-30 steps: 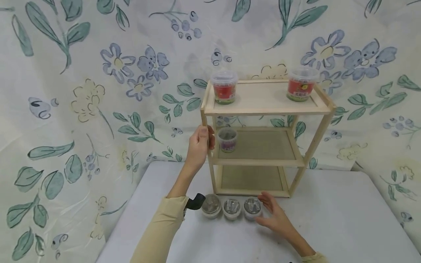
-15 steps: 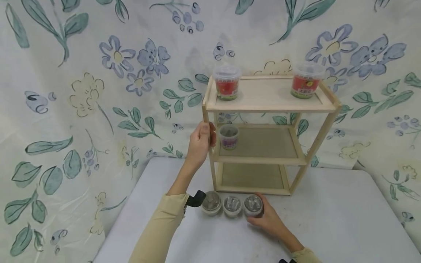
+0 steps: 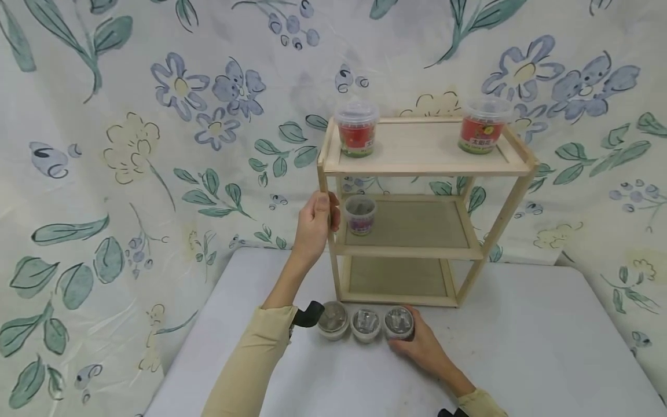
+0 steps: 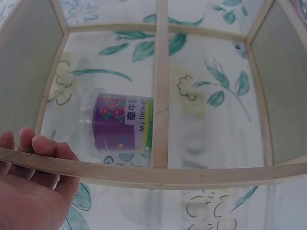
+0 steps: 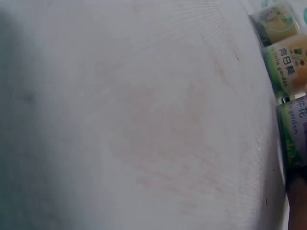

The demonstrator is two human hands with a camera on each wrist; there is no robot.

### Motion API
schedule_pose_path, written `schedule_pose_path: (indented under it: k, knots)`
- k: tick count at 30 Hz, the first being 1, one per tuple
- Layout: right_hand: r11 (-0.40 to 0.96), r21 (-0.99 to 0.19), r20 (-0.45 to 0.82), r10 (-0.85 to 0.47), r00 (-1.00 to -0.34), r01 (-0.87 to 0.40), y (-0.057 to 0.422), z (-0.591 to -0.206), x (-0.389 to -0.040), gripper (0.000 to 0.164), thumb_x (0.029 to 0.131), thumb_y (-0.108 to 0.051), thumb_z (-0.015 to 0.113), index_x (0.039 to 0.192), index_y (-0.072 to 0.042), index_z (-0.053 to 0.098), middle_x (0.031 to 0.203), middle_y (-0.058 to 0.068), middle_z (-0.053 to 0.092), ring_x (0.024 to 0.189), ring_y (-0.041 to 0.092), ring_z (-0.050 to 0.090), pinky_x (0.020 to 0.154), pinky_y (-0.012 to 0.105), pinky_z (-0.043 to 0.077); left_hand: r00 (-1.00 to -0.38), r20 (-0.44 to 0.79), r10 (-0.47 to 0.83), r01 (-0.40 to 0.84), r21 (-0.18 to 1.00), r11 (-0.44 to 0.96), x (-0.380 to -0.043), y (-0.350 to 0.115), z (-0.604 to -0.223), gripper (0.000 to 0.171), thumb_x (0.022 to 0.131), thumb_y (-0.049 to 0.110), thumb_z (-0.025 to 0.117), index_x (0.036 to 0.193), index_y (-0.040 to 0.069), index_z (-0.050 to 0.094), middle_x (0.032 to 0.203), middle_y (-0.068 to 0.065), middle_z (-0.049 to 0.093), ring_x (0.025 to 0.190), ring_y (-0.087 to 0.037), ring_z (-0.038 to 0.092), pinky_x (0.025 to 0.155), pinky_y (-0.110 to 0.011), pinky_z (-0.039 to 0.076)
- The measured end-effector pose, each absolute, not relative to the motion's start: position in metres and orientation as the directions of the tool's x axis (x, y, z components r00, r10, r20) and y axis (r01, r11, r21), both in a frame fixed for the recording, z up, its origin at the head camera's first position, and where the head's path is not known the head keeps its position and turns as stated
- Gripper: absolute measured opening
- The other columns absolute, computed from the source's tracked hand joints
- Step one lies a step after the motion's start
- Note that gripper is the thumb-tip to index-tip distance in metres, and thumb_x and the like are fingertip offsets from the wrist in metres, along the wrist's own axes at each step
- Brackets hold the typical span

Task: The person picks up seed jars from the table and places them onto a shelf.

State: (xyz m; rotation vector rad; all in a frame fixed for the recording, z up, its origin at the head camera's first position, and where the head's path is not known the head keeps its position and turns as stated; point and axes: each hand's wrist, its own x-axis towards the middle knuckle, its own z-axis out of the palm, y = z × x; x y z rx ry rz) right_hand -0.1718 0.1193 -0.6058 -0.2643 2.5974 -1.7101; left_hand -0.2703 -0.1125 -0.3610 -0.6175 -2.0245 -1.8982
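My left hand [image 3: 311, 229] grips the left front post of a three-tier wooden shelf [image 3: 409, 253]; in the left wrist view its fingers [image 4: 45, 146] curl round the wood. Just beside it, a purple-labelled plastic cup [image 3: 360, 215] stands on the middle tier. My right hand [image 3: 428, 349] holds the rightmost of three small cups in front of the shelf, fingers and thumb around its sides. That cup [image 3: 399, 320] has a greyish top and, in the right wrist view, a purple and green label [image 5: 298, 132]. The middle cup [image 3: 366, 324] and left cup [image 3: 333, 319] stand beside it.
Two red-labelled lidded cups, a left one [image 3: 357, 130] and a right one [image 3: 482, 127], stand on the top tier. The shelf's bottom tier [image 3: 398, 277] is behind the small cups. A white table [image 3: 537, 347] lies beneath, with a floral curtain [image 3: 172, 174] behind.
My right hand has moved left from beside the rightmost cup and taken hold of it. The left hand keeps its grip on the post. The head view has shifted slightly.
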Motion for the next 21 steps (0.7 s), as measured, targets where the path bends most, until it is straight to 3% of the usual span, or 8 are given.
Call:
schedule_pose_path:
  k: [11, 21]
  knots:
    - [0.4, -0.903, 0.107, -0.15, -0.983, -0.159, 0.119, -0.608, -0.173, 0.084, 0.076, -0.021, 0.085, 0.143, 0.001, 0.039, 0.129, 0.018, 0.06, 0.12, 0.035, 0.057, 0.104, 0.054, 0.041, -0.866, 0.488, 0.106, 0.494, 0.869, 0.028, -0.257, -0.11, -0.343, 0.034, 0.109, 0.006, 0.023, 0.1, -0.018, 0.044, 0.072, -0.032, 0.043, 0.059, -0.024, 0.042, 0.055, -0.027, 0.04]
    - [0.414, -0.901, 0.083, -0.138, -0.987, -0.133, 0.12, -0.606, -0.17, 0.085, 0.077, -0.022, 0.085, 0.144, 0.001, 0.038, 0.132, 0.019, 0.058, 0.124, 0.036, 0.054, 0.106, 0.055, 0.038, -0.865, 0.494, 0.093, 0.498, 0.867, 0.027, -0.269, -0.111, -0.36, 0.037, 0.11, 0.02, 0.027, 0.099, -0.008, 0.049, 0.07, -0.017, 0.047, 0.059, -0.018, 0.044, 0.055, -0.028, 0.042]
